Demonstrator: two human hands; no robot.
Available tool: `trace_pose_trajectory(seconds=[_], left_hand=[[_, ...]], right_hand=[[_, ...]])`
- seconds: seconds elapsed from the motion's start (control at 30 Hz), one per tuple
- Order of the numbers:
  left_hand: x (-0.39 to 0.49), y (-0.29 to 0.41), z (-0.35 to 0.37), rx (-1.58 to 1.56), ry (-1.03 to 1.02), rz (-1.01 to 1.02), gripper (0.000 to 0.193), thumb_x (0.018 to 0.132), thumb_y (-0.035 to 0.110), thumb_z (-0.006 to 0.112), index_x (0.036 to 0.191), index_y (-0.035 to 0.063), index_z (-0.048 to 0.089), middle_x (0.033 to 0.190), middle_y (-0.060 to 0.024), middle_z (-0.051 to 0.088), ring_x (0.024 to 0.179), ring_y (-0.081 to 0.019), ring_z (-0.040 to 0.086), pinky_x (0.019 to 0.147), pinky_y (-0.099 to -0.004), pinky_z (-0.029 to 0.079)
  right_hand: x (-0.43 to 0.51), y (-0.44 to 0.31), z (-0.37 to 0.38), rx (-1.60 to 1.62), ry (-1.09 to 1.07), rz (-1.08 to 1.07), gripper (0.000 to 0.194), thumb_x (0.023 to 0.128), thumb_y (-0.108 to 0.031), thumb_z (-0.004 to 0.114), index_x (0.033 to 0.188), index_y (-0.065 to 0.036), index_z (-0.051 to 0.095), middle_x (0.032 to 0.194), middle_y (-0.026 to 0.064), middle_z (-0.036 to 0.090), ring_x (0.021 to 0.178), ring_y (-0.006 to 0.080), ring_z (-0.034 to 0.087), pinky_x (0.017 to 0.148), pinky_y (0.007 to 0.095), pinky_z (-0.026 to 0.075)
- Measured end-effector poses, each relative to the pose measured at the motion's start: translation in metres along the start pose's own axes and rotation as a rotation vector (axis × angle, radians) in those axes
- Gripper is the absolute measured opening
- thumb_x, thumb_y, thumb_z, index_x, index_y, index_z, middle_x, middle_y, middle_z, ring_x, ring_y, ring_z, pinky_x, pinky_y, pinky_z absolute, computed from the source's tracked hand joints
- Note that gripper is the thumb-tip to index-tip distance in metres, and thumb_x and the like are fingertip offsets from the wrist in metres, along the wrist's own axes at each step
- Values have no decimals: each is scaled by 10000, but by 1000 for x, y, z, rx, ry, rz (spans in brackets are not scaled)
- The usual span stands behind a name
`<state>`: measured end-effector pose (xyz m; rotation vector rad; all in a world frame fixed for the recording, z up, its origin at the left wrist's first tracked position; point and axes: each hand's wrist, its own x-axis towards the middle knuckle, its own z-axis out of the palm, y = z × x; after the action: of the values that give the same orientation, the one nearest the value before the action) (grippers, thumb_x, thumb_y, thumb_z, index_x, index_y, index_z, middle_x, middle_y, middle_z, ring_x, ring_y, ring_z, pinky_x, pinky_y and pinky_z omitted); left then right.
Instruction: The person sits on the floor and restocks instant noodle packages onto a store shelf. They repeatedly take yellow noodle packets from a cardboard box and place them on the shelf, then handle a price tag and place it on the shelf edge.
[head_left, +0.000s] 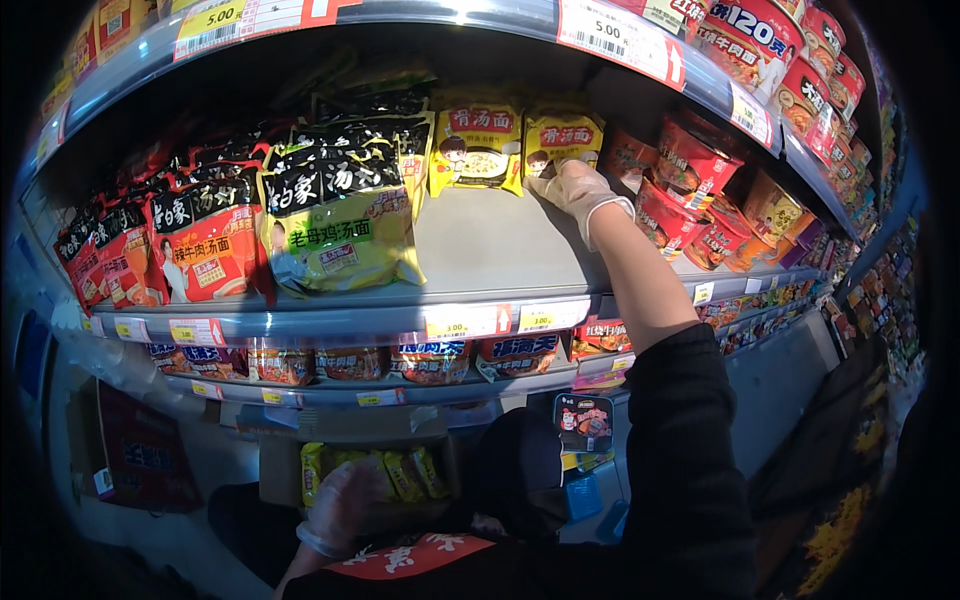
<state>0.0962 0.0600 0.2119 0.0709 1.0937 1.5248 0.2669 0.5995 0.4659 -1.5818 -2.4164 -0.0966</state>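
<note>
My right hand (579, 193), in a thin translucent glove, reaches onto the middle shelf (499, 251). Its fingers grip the lower front of a yellow instant noodle packet (564, 136), whose bottom they hide. Just left of that packet stands a matching yellow noodle packet (480, 142), upright. Low in the picture my gloved left hand (343, 499) is blurred, over an open cardboard carton (281, 472). Yellow packets (405, 474) lie in a row inside the carton, close to the left hand's fingers. Whether that hand holds one cannot be made out.
Green-yellow noodle bags (337, 232) and red noodle bags (202, 240) fill the shelf's left. Stacked red noodle bowls (694, 169) stand right of my right hand. An upper shelf edge (517, 15) overhangs it. A dark red carton (146, 446) sits on the floor at left.
</note>
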Motion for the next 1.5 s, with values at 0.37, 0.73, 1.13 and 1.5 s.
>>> trace_pose_trajectory(seconds=[0.37, 0.73, 1.13, 1.5], left_hand=[[45, 11, -99, 1053, 397, 564, 319, 1010, 121, 656, 1296, -21, 657, 1224, -166, 649, 1146, -277, 650, 982, -401, 529], [23, 14, -88, 1721, 692, 347, 1129, 767, 316, 879, 1665, 31, 257, 1597, -315, 404, 1473, -507, 389, 1220, -576, 351], [20, 7, -77, 1814, 820, 529, 1209, 780, 467, 860, 1704, 82, 182, 1700, -316, 219, 1583, -516, 191, 1290, -596, 231], [26, -9, -75, 1958, 546, 488, 961, 854, 283, 814, 1634, 2, 330, 1747, -159, 224, 1596, -407, 249, 1289, -536, 275]], right_hand=[[-23, 0, -27, 261, -15, -68, 556, 978, -548, 691, 1331, -119, 717, 1327, 142, 729, 1276, 335, 654, 1093, 395, 494], [-176, -49, -16, 744, 758, -776, 101, 939, -108, 756, 970, -85, 663, 926, 94, 733, 841, 309, 722, 742, 433, 573], [-322, -105, 80, 1190, 37, -684, 186, 864, -21, 757, 1028, -53, 674, 953, 78, 701, 847, 279, 707, 744, 407, 581], [-407, -172, 212, 526, -1141, -723, 504, 1041, -499, 587, 1250, -54, 699, 1264, 208, 698, 1159, 381, 688, 1021, 475, 553]])
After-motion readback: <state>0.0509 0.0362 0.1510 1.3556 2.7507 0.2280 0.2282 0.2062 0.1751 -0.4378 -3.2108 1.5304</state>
